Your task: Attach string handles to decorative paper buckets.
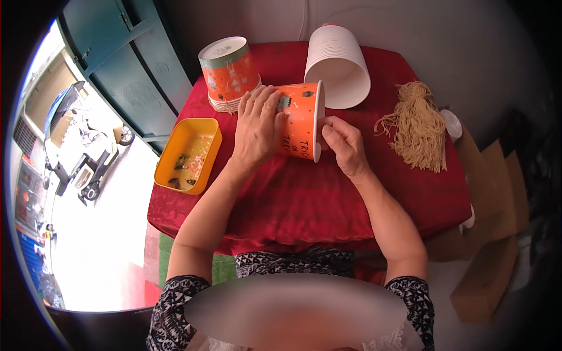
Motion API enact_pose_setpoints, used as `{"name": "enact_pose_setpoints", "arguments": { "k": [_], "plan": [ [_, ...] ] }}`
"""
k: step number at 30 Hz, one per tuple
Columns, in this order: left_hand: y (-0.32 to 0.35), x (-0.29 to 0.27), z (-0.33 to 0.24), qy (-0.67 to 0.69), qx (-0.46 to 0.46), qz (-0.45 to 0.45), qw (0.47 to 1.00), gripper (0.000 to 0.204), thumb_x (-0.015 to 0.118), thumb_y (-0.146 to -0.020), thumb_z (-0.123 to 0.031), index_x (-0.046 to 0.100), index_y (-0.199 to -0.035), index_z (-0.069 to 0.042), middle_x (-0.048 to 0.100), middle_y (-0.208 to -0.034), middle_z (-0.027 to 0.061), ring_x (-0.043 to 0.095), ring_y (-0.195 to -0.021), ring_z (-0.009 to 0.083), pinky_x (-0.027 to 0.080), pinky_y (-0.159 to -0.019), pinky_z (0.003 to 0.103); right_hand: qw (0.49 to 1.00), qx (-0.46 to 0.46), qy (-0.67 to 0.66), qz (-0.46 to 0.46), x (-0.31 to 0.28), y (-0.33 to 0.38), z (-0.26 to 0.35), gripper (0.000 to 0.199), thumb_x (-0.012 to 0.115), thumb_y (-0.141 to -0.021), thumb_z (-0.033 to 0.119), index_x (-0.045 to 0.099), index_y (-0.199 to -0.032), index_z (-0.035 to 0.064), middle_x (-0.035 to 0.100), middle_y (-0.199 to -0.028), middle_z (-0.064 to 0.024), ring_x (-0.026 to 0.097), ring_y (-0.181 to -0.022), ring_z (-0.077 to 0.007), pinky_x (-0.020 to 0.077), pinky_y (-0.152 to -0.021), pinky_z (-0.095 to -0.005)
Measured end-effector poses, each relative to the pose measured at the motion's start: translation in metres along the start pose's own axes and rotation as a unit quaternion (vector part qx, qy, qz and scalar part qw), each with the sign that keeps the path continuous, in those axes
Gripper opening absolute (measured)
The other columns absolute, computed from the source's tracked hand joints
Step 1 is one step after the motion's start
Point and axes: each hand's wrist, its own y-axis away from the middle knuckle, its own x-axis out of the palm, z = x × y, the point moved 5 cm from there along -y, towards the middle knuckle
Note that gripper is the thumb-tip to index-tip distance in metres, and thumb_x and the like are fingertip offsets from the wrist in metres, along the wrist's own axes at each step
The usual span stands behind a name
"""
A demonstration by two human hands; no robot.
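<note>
An orange printed paper bucket (298, 100) lies on its side above the red-covered table, its white-rimmed mouth facing right. My left hand (257, 123) is wrapped over its left part, holding it. At the mouth, my right hand (344, 143) is closed in a pinch, thumb and fingertips right by the rim; whatever is between them is hidden. Behind my left hand stands an upside-down stack of similar orange and green buckets (228, 73), with bits of tan cord at its lower rim. A nested stack of white paper buckets (345, 82) lies on its side at the back.
To the left sits a yellow tray (218, 140) holding small beads and dark pieces. A bundle of tan cords (417, 128) lies at the table's right. Cardboard (486, 286) is on the floor at right. A green metal door (137, 70) stands beside the bright doorway, with a scooter (88, 158) outside.
</note>
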Motion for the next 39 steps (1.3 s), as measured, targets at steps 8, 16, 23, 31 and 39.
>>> {"name": "enact_pose_setpoints", "arguments": {
  "k": [8,16,23,31,39],
  "plan": [
    [0.011,0.004,-0.005,0.024,0.011,-0.002,1.000,0.057,0.071,-0.082,-0.009,0.049,-0.134,0.000,0.051,-0.138,0.0199,0.045,-0.134,0.0392,0.032,-0.113,0.057,0.995,-0.012,-0.095,-0.030,0.014,0.001,0.000,0.027,0.068,-0.098,0.022,0.063,-0.113,0.0002,0.065,-0.090,0.0008,0.056,-0.079,-0.0040,0.0458,-0.069,-0.0215],
    [0.018,0.008,-0.015,0.077,0.007,-0.022,0.997,0.062,0.076,-0.074,-0.006,0.049,-0.130,-0.003,0.051,-0.133,0.0196,0.045,-0.131,0.0418,0.035,-0.111,0.057,0.997,0.016,-0.074,-0.006,0.016,0.003,-0.010,0.029,0.069,-0.096,0.017,0.063,-0.118,-0.0004,0.065,-0.095,0.0007,0.056,-0.083,-0.0030,0.0458,-0.074,-0.0197],
    [0.018,0.002,-0.015,0.110,0.009,-0.041,0.993,0.061,0.078,-0.069,-0.003,0.051,-0.125,-0.003,0.052,-0.127,0.0180,0.050,-0.121,0.0406,0.042,-0.101,0.052,0.999,0.021,-0.026,0.010,0.016,0.003,-0.011,0.027,0.068,-0.096,0.016,0.065,-0.117,-0.0014,0.065,-0.098,0.0004,0.056,-0.086,-0.0042,0.0467,-0.077,-0.0216],
    [0.019,0.003,-0.013,0.110,0.010,-0.036,0.993,0.059,0.075,-0.071,0.000,0.051,-0.125,-0.004,0.052,-0.127,0.0160,0.050,-0.120,0.0382,0.042,-0.100,0.052,0.992,0.026,-0.120,-0.016,0.008,0.002,-0.022,0.033,0.055,-0.102,0.026,0.065,-0.115,-0.0026,0.064,-0.089,0.0005,0.053,-0.075,-0.0060,0.0415,-0.067,-0.0219],
    [0.020,0.000,-0.016,0.112,0.028,-0.047,0.992,0.047,0.072,-0.073,0.002,0.056,-0.116,-0.004,0.056,-0.118,0.0139,0.054,-0.114,0.0356,0.043,-0.094,0.051,0.987,0.003,-0.141,-0.078,0.009,0.000,-0.016,0.030,0.060,-0.102,0.025,0.062,-0.119,0.0010,0.063,-0.090,0.0028,0.052,-0.075,-0.0044,0.0411,-0.065,-0.0223]
  ]
}}
